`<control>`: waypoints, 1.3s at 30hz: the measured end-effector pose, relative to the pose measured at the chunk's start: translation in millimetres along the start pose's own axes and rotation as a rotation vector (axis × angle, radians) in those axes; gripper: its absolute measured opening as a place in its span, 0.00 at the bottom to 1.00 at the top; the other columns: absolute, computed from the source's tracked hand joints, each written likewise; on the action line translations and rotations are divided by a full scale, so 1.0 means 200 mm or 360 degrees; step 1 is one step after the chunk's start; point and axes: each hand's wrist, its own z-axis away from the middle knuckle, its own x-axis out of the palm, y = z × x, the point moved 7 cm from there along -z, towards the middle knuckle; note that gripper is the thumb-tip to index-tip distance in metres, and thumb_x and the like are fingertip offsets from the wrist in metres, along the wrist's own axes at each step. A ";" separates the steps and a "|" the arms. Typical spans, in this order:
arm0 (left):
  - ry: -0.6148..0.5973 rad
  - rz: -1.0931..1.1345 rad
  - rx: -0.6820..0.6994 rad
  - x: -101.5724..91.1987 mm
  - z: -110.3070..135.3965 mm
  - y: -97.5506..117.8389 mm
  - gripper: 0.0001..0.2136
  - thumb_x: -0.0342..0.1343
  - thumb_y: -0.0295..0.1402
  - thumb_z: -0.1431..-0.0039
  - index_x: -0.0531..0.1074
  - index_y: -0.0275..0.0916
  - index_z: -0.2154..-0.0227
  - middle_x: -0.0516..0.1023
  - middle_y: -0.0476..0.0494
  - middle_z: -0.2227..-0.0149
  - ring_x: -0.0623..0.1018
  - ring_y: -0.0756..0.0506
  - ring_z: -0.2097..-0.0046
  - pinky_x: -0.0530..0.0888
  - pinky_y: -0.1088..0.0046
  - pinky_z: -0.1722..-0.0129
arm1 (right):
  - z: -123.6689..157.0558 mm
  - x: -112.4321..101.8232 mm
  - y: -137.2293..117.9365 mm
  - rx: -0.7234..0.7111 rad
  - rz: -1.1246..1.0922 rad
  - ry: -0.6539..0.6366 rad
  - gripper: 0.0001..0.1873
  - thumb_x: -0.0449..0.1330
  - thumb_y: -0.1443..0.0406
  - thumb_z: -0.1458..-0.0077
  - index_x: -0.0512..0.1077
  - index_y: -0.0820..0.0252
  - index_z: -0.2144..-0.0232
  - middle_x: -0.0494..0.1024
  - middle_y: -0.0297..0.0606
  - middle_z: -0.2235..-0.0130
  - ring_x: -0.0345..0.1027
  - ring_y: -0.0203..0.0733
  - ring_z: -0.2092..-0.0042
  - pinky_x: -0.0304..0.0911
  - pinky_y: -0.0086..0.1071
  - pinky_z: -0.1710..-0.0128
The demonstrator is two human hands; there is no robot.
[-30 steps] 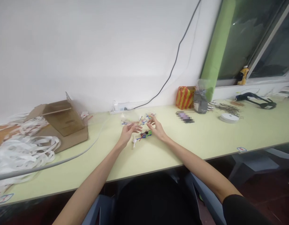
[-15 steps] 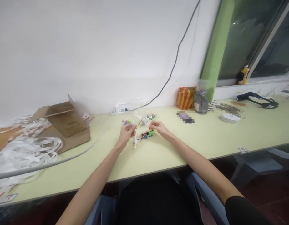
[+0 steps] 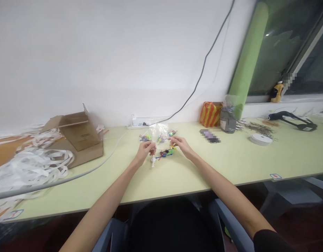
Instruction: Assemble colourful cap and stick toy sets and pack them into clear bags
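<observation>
Two hands hold a clear plastic bag (image 3: 158,132) up over the counter (image 3: 229,164).
The bag stands between the left hand (image 3: 145,152) and right hand (image 3: 181,146), each grip apparently pinched on its lower edge. Small colourful plastic parts (image 3: 165,153) lie just below, a white plastic stick (image 3: 153,161) beside them, with a cardboard box (image 3: 80,134) and white paper strips (image 3: 33,168) well to the left.

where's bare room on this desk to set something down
The widest free patch of desktop lies right of the right hand, in front of the blurred flat object and white roll. A narrower strip runs between the grey cable and the front edge. It's crowded by the left hand, around the clear plastic bag and small coloured parts.
</observation>
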 end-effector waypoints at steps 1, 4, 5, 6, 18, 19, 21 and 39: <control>-0.0031 -0.0017 0.0012 0.01 0.00 0.01 0.17 0.59 0.45 0.40 0.73 0.35 0.75 0.72 0.47 0.81 0.71 0.50 0.78 0.65 0.74 0.76 | 0.00 0.00 0.00 0.0005 0.0002 0.0008 0.21 0.63 0.48 0.46 0.78 0.60 0.63 0.78 0.37 0.70 0.69 0.40 0.65 0.61 0.32 0.63; -0.0073 -0.0089 0.0019 0.02 0.01 0.03 0.17 0.60 0.45 0.41 0.75 0.35 0.73 0.74 0.47 0.79 0.71 0.50 0.76 0.67 0.73 0.73 | 0.01 0.00 -0.01 0.0020 0.0020 0.0011 0.20 0.67 0.49 0.50 0.78 0.61 0.68 0.77 0.37 0.71 0.68 0.40 0.67 0.60 0.33 0.64; -0.0066 -0.0111 0.0009 0.02 0.01 0.03 0.16 0.60 0.45 0.41 0.75 0.35 0.72 0.74 0.47 0.78 0.71 0.50 0.76 0.67 0.73 0.73 | 0.01 0.01 -0.01 0.0023 0.0019 0.0001 0.19 0.68 0.50 0.51 0.77 0.61 0.69 0.77 0.37 0.72 0.68 0.40 0.67 0.60 0.33 0.64; -0.0051 -0.0128 -0.0005 0.02 0.01 0.04 0.16 0.60 0.46 0.42 0.75 0.35 0.71 0.74 0.47 0.78 0.71 0.50 0.76 0.67 0.73 0.73 | 0.01 0.01 0.00 0.0025 0.0014 -0.0011 0.19 0.68 0.50 0.52 0.77 0.61 0.70 0.77 0.37 0.72 0.68 0.40 0.67 0.60 0.33 0.64; 0.0026 -0.0052 0.0037 0.00 0.00 0.02 0.17 0.60 0.46 0.41 0.72 0.36 0.73 0.74 0.47 0.76 0.72 0.50 0.74 0.68 0.74 0.73 | -0.02 -0.04 0.05 -0.0009 0.0044 0.0223 0.11 0.62 0.57 0.52 0.71 0.59 0.75 0.70 0.33 0.75 0.62 0.38 0.69 0.60 0.33 0.65; 0.0005 -0.0061 0.0028 0.00 0.00 0.02 0.17 0.60 0.46 0.41 0.72 0.36 0.73 0.74 0.47 0.76 0.73 0.50 0.74 0.68 0.74 0.73 | -0.02 -0.04 0.05 -0.0021 0.0047 0.0223 0.11 0.61 0.57 0.52 0.70 0.59 0.75 0.70 0.32 0.76 0.62 0.38 0.70 0.59 0.33 0.66; -0.0037 -0.0080 0.0004 0.01 0.00 0.01 0.17 0.60 0.47 0.41 0.73 0.36 0.70 0.76 0.45 0.74 0.74 0.49 0.73 0.69 0.73 0.72 | -0.02 -0.04 0.05 -0.0042 0.0034 0.0179 0.10 0.60 0.58 0.51 0.69 0.58 0.75 0.69 0.31 0.76 0.62 0.38 0.70 0.59 0.32 0.66; -0.0155 -0.0170 0.0039 0.04 0.01 0.03 0.18 0.60 0.47 0.41 0.76 0.35 0.74 0.77 0.43 0.74 0.74 0.48 0.71 0.71 0.73 0.69 | -0.01 -0.04 0.02 -0.0061 -0.0052 0.0125 0.19 0.60 0.48 0.45 0.75 0.58 0.70 0.77 0.37 0.67 0.67 0.39 0.65 0.62 0.32 0.63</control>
